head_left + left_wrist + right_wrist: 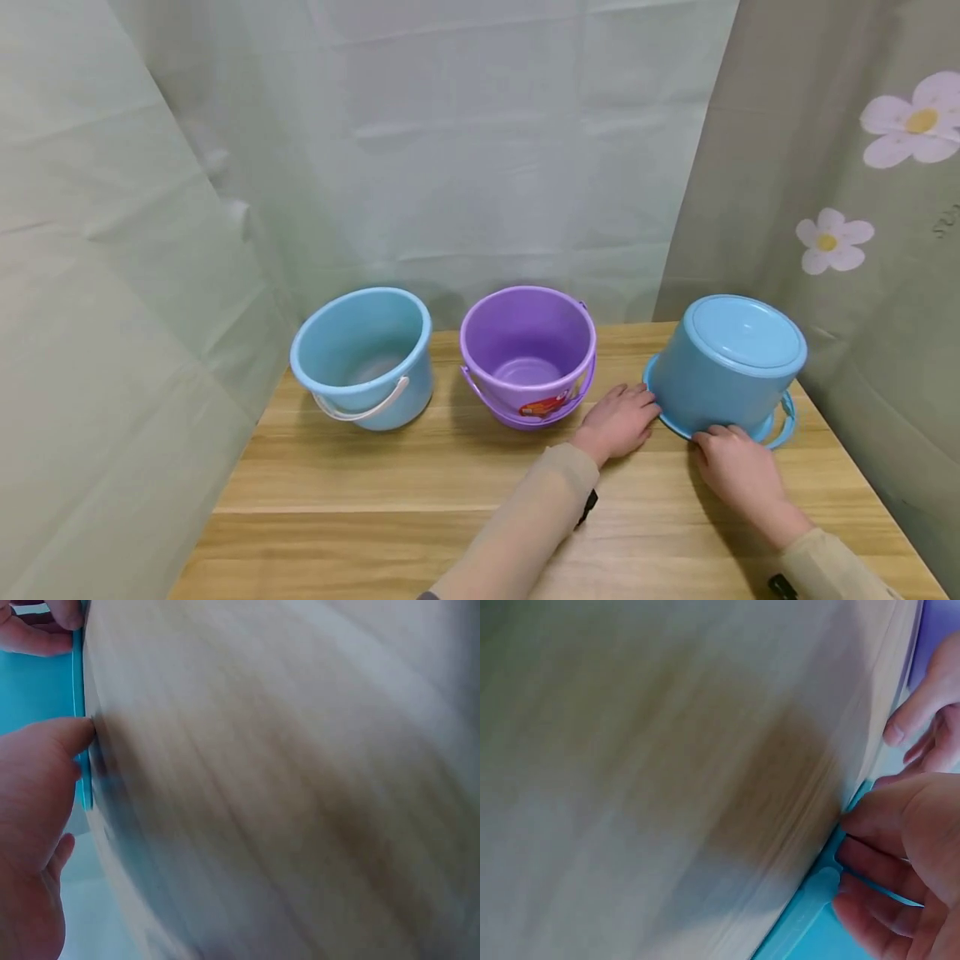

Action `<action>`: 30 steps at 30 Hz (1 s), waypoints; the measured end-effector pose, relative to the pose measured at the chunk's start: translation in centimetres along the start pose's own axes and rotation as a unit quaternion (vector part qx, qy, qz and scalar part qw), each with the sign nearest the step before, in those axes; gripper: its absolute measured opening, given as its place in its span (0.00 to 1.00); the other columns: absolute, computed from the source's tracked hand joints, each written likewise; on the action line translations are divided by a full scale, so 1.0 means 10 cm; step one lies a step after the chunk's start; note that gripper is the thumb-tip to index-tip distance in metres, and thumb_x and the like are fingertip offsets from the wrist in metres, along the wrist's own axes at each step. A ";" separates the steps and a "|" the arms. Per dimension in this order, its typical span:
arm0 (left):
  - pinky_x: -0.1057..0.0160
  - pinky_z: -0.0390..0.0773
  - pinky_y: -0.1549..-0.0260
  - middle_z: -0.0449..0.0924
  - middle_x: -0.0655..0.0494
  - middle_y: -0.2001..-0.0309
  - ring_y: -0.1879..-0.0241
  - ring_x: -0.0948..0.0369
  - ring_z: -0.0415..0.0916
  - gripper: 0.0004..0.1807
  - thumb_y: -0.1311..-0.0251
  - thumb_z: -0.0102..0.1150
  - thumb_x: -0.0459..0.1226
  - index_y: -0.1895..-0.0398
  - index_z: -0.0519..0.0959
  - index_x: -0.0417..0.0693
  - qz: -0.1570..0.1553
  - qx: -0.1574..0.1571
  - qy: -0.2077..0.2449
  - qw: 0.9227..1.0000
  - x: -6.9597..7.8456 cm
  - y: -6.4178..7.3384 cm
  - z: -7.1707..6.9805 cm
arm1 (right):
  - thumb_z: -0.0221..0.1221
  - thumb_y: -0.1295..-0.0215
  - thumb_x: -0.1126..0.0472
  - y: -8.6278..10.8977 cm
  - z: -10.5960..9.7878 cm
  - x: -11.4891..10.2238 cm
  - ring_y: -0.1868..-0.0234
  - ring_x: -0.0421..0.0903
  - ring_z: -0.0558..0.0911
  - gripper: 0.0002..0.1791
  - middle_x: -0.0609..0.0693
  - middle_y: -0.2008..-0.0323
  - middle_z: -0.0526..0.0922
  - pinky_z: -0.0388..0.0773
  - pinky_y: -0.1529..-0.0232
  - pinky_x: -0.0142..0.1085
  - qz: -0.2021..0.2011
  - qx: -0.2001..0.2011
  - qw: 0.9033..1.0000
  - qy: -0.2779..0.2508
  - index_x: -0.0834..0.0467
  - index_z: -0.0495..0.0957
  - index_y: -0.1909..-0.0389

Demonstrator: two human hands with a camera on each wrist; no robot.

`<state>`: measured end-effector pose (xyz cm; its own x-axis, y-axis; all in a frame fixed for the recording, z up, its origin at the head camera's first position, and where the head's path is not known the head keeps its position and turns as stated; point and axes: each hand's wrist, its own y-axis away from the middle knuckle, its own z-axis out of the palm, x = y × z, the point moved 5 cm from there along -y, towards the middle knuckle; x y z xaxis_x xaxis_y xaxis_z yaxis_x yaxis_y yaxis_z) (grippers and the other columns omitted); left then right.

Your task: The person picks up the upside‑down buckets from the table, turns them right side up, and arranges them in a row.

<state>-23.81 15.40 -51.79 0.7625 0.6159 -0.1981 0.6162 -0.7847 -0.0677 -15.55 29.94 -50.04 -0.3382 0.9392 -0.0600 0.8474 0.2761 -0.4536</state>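
Note:
An upside-down blue bucket (723, 367) is at the right of the wooden table in the head view, base upward and rim downward. My left hand (621, 417) is at the left side of its rim; in the left wrist view the thumb (79, 735) and a fingertip meet at the rim (78, 690). With my right hand (738, 471) I grip the near side of the rim, thumb and fingers on either side of it in the right wrist view. The bucket's blue handle (785, 423) sticks out at the right. Whether the rim rests on the table is unclear.
Left of my hands stands an upright purple bucket (528, 337) with a red label and purple handle. Farther left is another upright blue bucket (363, 342) with a white handle (367, 412). Pale cloth (487, 150) hangs behind the wooden table (360, 533) and along its sides.

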 end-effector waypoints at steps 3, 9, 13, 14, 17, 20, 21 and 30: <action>0.61 0.67 0.27 0.79 0.65 0.38 0.33 0.63 0.73 0.14 0.18 0.53 0.48 0.38 0.84 0.63 0.012 0.021 0.011 1.000 -0.01 0.00 -0.02 | 0.73 0.52 0.71 -0.01 -0.01 0.01 0.74 0.58 0.78 0.11 0.49 0.79 0.74 0.78 0.81 0.54 0.007 0.000 1.000 0.002 0.58 0.79 0.78; 0.65 0.66 0.29 0.78 0.67 0.49 0.43 0.65 0.76 0.10 0.19 0.56 0.45 0.46 0.87 0.65 0.022 0.017 0.054 0.998 -0.04 0.00 -0.01 | 0.72 0.53 0.71 -0.01 -0.01 0.02 0.73 0.59 0.76 0.12 0.49 0.79 0.73 0.78 0.80 0.54 0.011 0.001 1.000 0.001 0.58 0.77 0.79; 0.62 0.60 0.23 0.77 0.67 0.49 0.41 0.64 0.75 0.09 0.20 0.59 0.43 0.46 0.86 0.64 0.025 0.009 0.066 0.997 -0.03 0.01 0.00 | 0.73 0.55 0.72 0.01 -0.01 0.02 0.73 0.59 0.76 0.13 0.50 0.80 0.73 0.77 0.81 0.54 0.011 -0.001 1.000 -0.001 0.58 0.77 0.79; 0.61 0.60 0.23 0.77 0.67 0.49 0.41 0.64 0.75 0.08 0.21 0.59 0.43 0.47 0.86 0.64 0.026 0.013 0.068 0.997 -0.03 0.01 0.00 | 0.73 0.55 0.72 0.01 -0.01 0.03 0.73 0.59 0.76 0.14 0.50 0.80 0.73 0.76 0.81 0.54 0.012 0.000 1.000 -0.001 0.57 0.76 0.79; 0.61 0.60 0.23 0.78 0.67 0.49 0.41 0.64 0.75 0.08 0.22 0.61 0.42 0.47 0.86 0.64 0.028 0.030 0.068 0.997 -0.02 0.02 0.00 | 0.73 0.55 0.72 0.01 -0.02 0.03 0.72 0.59 0.76 0.16 0.49 0.79 0.73 0.76 0.81 0.54 0.015 0.006 1.000 -0.004 0.56 0.74 0.80; 0.61 0.60 0.23 0.79 0.67 0.49 0.42 0.64 0.76 0.07 0.24 0.64 0.42 0.48 0.86 0.63 0.032 0.053 0.066 0.996 -0.02 0.03 -0.01 | 0.73 0.56 0.73 0.00 -0.03 0.04 0.72 0.58 0.76 0.16 0.50 0.78 0.74 0.76 0.81 0.53 0.016 0.009 1.000 -0.003 0.56 0.74 0.80; 0.61 0.61 0.23 0.79 0.66 0.50 0.42 0.64 0.76 0.07 0.25 0.65 0.41 0.49 0.86 0.63 0.032 0.060 0.065 0.996 -0.02 0.03 -0.01 | 0.73 0.57 0.73 0.00 -0.03 0.04 0.72 0.58 0.77 0.16 0.50 0.78 0.74 0.77 0.80 0.53 0.013 0.011 1.000 -0.001 0.56 0.74 0.79; 0.67 0.76 0.46 0.78 0.64 0.56 0.53 0.64 0.76 0.07 0.33 0.70 0.38 0.56 0.85 0.61 0.025 0.132 0.045 0.990 -0.07 0.07 -0.09 | 0.74 0.60 0.76 -0.04 -0.06 0.04 0.74 0.57 0.77 0.16 0.50 0.77 0.76 0.75 0.79 0.50 -0.019 0.053 0.998 0.001 0.58 0.77 0.76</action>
<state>-23.70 14.51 -50.77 0.8127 0.5700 -0.1209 0.5130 -0.7983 -0.3153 -15.73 30.30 -49.35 -0.3683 0.9288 -0.0400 0.7864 0.2883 -0.5462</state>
